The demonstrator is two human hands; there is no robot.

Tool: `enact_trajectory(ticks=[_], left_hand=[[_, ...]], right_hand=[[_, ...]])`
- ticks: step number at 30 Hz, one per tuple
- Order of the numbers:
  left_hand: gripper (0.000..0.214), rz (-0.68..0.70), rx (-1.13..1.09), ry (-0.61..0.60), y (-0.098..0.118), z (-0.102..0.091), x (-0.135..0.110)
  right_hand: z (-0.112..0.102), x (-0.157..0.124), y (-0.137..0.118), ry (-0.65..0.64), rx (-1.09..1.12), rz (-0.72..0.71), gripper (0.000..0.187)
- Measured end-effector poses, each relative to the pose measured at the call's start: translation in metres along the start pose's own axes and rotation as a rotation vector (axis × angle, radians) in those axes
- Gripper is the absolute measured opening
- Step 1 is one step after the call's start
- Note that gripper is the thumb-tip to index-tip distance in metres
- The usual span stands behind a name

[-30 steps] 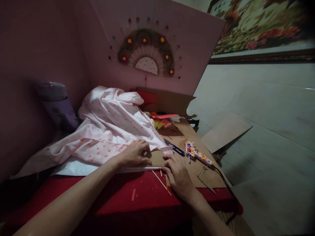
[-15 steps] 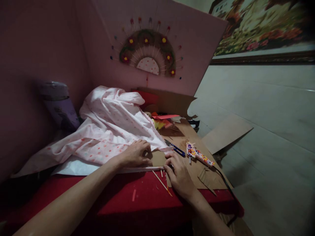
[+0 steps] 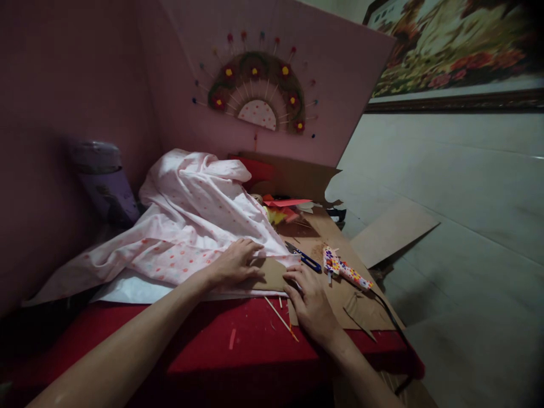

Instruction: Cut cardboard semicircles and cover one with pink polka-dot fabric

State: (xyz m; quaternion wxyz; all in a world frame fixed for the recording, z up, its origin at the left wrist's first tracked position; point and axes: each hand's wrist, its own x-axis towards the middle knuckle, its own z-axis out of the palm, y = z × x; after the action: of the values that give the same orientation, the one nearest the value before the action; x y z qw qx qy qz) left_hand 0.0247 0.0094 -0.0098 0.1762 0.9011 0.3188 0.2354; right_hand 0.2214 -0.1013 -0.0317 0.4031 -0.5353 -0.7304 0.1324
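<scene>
A pale cloth with pink and orange dots (image 3: 170, 260) lies heaped on the table, its near edge spread under a brown cardboard piece (image 3: 272, 276). My left hand (image 3: 236, 265) rests over the left part of the cardboard and the cloth, fingers apart. At the cardboard's right end, my right hand (image 3: 309, 297) has bent fingers and thumb closed on its edge; the fingertips partly hide that end. Just behind my right hand lie blue-handled thread snips (image 3: 310, 261). To its right is a flower-patterned glue gun (image 3: 344, 269) with a black cord.
Thin wooden sticks (image 3: 280, 318) lie on the red tablecloth (image 3: 204, 340) near the front edge. A cardboard sheet (image 3: 340, 309) sits under the glue gun. Behind stand a pink board (image 3: 331, 85) with a decorated half-circle fan and, at left, a purple cylinder (image 3: 108, 192).
My left hand's fingers have lifted and spread from the cloth's front edge, baring more cardboard. My right hand stays nearly in place. The view has shifted slightly.
</scene>
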Motion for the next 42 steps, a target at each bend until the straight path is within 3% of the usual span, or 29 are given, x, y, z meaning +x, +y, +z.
enact_trajectory(ticks=[4, 12, 16, 25, 29, 33, 42], left_hand=[[0.026, -0.038, -0.129, 0.086, -0.011, 0.012, 0.007], [0.015, 0.1, -0.095, 0.216, -0.013, 0.018, 0.008], [0.021, 0.191, 0.003, 0.191, -0.009, 0.014, 0.006], [0.019, 0.223, 0.08, 0.172, 0.003, -0.003, 0.001], [0.01, 0.165, 0.054, 0.02, 0.015, -0.011, -0.003], [0.029, 0.092, 0.022, -0.149, 0.019, -0.015, -0.008], [0.038, 0.082, 0.055, -0.187, 0.015, -0.016, -0.009]], right_hand=[[0.0, 0.001, 0.001, 0.004, -0.007, 0.003, 0.015], [0.0, 0.0, 0.001, -0.002, -0.025, -0.004, 0.015], [0.0, 0.0, 0.002, -0.017, -0.024, 0.001, 0.016], [-0.001, -0.001, 0.001, -0.013, -0.018, 0.004, 0.016], [-0.001, 0.0, 0.0, -0.013, -0.023, 0.007, 0.018], [-0.002, 0.0, 0.0, -0.002, -0.024, -0.004, 0.019], [-0.001, 0.001, 0.002, -0.011, -0.019, 0.002, 0.018]])
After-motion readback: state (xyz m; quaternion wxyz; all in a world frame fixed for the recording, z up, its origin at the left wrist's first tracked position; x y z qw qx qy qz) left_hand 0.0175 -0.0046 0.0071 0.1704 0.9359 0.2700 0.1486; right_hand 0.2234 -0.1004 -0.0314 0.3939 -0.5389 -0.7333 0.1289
